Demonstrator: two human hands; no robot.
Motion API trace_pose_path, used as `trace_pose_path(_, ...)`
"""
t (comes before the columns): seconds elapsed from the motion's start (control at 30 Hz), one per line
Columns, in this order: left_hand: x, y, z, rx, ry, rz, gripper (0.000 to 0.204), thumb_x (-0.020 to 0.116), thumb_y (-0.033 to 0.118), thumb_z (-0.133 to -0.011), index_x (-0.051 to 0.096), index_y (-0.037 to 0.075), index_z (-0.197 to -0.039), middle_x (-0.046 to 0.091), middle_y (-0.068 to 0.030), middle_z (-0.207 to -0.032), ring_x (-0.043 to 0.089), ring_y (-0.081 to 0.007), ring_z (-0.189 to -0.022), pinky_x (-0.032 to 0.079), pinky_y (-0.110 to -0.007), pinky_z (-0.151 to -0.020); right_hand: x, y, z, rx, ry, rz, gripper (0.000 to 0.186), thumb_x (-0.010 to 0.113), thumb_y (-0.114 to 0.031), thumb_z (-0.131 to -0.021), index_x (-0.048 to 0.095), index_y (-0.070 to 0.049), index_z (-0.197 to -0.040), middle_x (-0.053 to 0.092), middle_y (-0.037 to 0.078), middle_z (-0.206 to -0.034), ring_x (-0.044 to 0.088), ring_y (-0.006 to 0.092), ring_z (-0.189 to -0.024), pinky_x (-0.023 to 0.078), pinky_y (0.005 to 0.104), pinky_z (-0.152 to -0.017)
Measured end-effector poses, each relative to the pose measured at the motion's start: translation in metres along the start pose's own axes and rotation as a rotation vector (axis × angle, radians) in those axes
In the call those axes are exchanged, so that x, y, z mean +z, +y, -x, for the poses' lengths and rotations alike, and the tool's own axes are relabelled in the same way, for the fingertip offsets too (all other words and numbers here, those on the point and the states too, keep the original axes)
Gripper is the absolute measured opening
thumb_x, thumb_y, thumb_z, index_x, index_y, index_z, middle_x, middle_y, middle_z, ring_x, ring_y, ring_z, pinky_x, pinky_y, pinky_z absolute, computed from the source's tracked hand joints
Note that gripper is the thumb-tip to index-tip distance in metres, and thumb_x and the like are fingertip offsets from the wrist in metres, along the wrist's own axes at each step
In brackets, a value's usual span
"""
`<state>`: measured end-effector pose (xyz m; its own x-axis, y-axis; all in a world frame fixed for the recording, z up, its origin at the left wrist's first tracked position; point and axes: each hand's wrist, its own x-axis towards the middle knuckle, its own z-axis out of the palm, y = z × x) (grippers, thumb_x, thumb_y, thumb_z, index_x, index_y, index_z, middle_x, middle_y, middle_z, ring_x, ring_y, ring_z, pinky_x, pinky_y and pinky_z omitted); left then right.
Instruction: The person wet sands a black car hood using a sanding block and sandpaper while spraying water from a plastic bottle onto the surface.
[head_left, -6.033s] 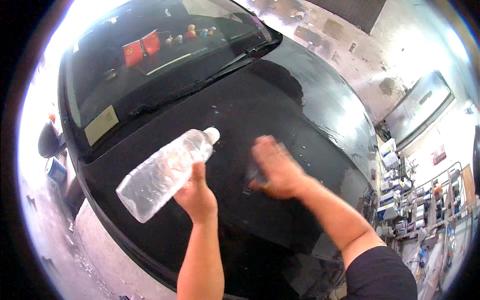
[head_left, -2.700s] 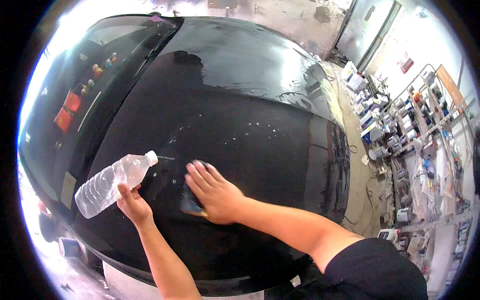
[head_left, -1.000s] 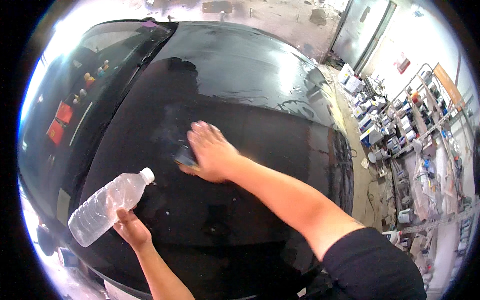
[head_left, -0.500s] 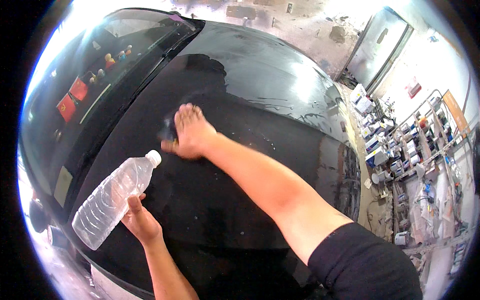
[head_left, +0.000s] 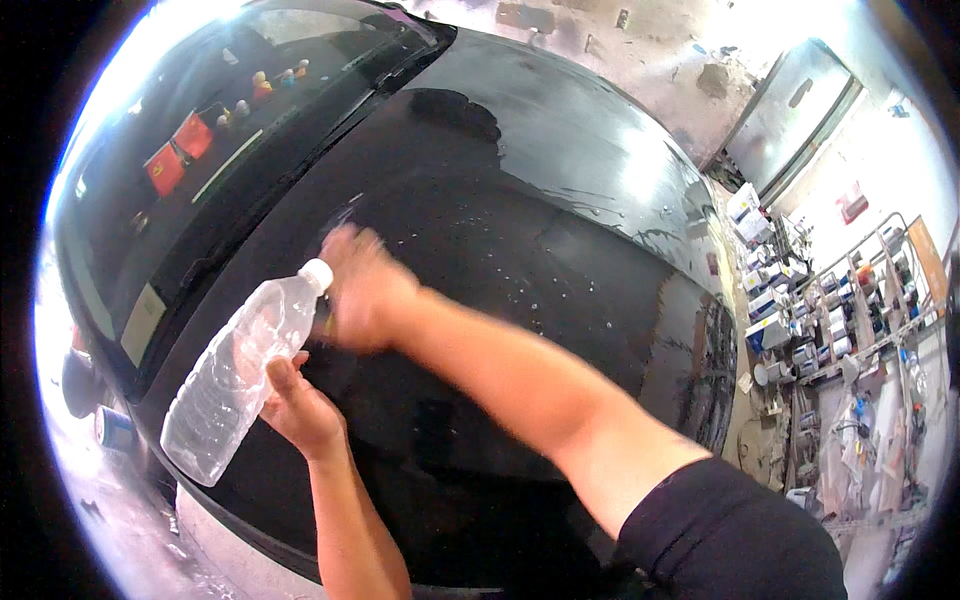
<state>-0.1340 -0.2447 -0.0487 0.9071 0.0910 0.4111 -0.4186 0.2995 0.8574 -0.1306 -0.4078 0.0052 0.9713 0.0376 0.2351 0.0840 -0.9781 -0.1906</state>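
Note:
A clear ribbed plastic bottle (head_left: 232, 385) with a white cap slants over the left part of a black car hood (head_left: 450, 400). My left hand (head_left: 305, 408) is closed around its side, thumb in front, and the cap points up and right. My right hand (head_left: 362, 285) is low over the hood just beyond the cap, smeared by motion. Whether anything is under its palm is hidden. Water drops dot the hood around it, and a wet, glossy area (head_left: 580, 130) with a ragged edge covers its far right part.
The windshield (head_left: 250, 130) rises at the left, with small red flags (head_left: 180, 150) and figurines behind it. A blue-and-white can (head_left: 115, 428) stands beyond the car's left edge. Along the right wall, a metal rack (head_left: 870, 310) and several boxes and cans stand near a grey door (head_left: 790, 115).
My right hand has swept left and slightly nearer over the hood, toward the bottle cap. The bottle stays in my left hand. The whole view has shifted a little.

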Motion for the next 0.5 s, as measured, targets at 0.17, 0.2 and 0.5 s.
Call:
trace_pose_path(0.17, 0.005, 0.012, -0.005, 0.042, 0.060, -0.016, 0.065, 0.062, 0.052, -0.091, 0.050, 0.003, -0.132, 0.059, -0.0110, -0.122, 0.062, -0.0189, -0.101, 0.053, -0.027, -0.078, 0.012, -0.021, 0.152, 0.005, -0.023, -0.122, 0.072, 0.055, -0.027, -0.086, 0.032, 0.007, -0.146, 0.021, 0.027, -0.157, 0.014, 0.0370, -0.149, 0.010, 0.0481, -0.121)
trace_pose_path(0.2, 0.011, 0.010, -0.003, 0.080, 0.097, -0.024, 0.066, 0.063, 0.053, -0.091, 0.049, 0.004, -0.132, 0.059, -0.0116, -0.122, 0.062, -0.0196, -0.101, 0.054, -0.027, -0.078, 0.003, -0.001, 0.187, 0.074, 0.011, -0.163, 0.072, 0.056, -0.031, -0.088, 0.033, 0.006, -0.145, 0.022, 0.027, -0.156, 0.015, 0.0380, -0.149, 0.011, 0.0495, -0.121)
trace_pose_path(0.5, 0.002, 0.005, -0.002, 0.012, -0.094, 0.100, 0.060, 0.060, 0.046, -0.095, 0.052, -0.002, -0.130, 0.062, -0.0133, -0.121, 0.062, -0.0212, -0.098, 0.051, -0.030, -0.076, -0.034, 0.100, 0.122, 0.357, 0.076, -0.108, 0.071, 0.063, -0.042, -0.086, 0.045, 0.008, -0.134, 0.037, 0.030, -0.146, 0.031, 0.0411, -0.140, 0.021, 0.0458, -0.118)
